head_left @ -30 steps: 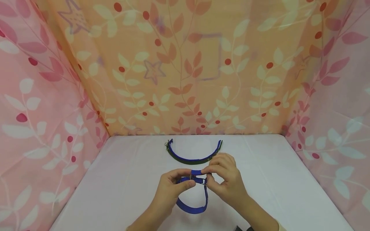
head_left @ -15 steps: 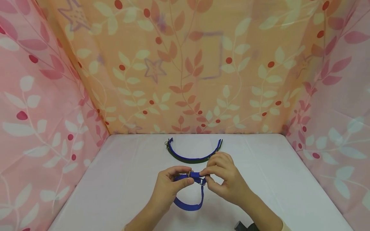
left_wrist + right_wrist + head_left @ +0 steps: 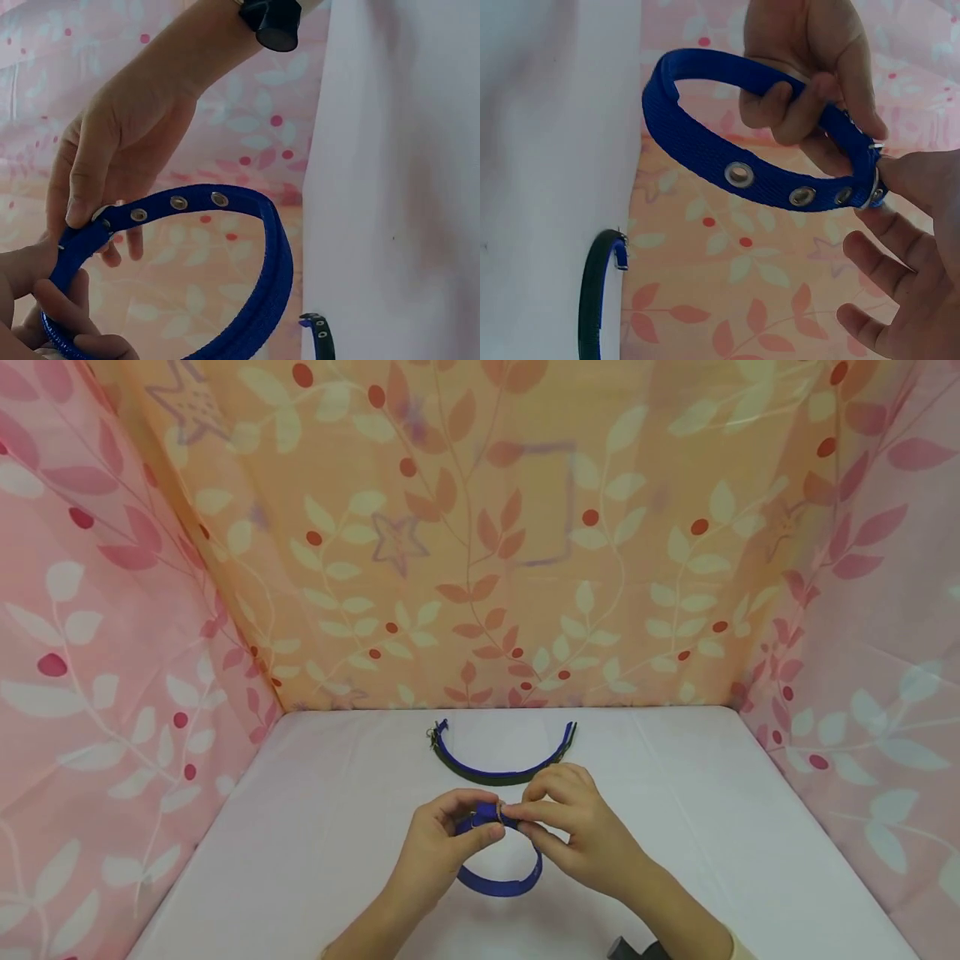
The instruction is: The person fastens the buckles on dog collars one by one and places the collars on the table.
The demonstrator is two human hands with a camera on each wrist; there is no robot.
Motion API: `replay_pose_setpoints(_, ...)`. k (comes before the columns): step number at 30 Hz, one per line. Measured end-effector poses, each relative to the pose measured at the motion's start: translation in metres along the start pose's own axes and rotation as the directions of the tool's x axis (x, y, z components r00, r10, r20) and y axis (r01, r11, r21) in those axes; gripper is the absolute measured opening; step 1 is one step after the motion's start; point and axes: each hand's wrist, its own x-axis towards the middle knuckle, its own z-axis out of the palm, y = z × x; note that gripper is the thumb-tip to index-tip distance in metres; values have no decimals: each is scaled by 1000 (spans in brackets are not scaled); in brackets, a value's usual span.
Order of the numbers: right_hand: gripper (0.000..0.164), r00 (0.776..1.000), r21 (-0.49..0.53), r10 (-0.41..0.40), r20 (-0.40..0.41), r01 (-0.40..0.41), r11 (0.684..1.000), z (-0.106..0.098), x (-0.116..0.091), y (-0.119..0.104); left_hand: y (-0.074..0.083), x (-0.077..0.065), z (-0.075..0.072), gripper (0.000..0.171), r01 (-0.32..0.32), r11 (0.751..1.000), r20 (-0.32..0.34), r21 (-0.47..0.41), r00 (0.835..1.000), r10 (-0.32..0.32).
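Note:
A blue pet collar [image 3: 501, 887], bent into a loop, hangs between my hands above the table. My left hand [image 3: 437, 842] grips its buckle end between thumb and fingers. The right hand [image 3: 588, 833] pinches the strap with thumb and forefinger, fingertips right beside the left ones. In the right wrist view, the collar's metal ring [image 3: 873, 189] sits around the strap at the right thumb. A row of metal eyelets [image 3: 178, 202] runs along the strap in the left wrist view. The buckle is mostly hidden by fingers.
Behind the hands, a dark green and blue collar [image 3: 498, 779] lies curved on the white table [image 3: 315, 843]. Floral cloth walls [image 3: 465, 527] stand at the back and both sides. A black device [image 3: 276, 34] is strapped to the right wrist.
My right hand has moved left, closer to the left hand, with the strap. The hanging loop has gone from a slanted shape to a rounder one. The farther collar has stayed put.

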Motion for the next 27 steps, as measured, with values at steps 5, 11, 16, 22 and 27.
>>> replay_pose_setpoints(5,37,989,-10,135,63,-135,991,2,-2,-5,-2,0,1,35,-33,999,-10,-4,999,33)
replay_pose_setpoints(11,49,929,3,354,104,-357,934,2,-4,-12,-1,-3,3,28,-99,995,-35,33,994,100)
replay_pose_setpoints(16,49,910,2,411,50,-412,911,2,-3,-13,3,-4,2,19,-164,976,-97,142,979,178)
replay_pose_setpoints(22,47,890,-10,455,17,-455,890,-1,-3,-9,9,-3,-6,19,-174,977,-162,126,968,193)
replay_pose_setpoints(27,43,858,-1,513,10,-513,858,-2,-3,-8,15,-2,-14,24,-175,983,-214,55,959,183)
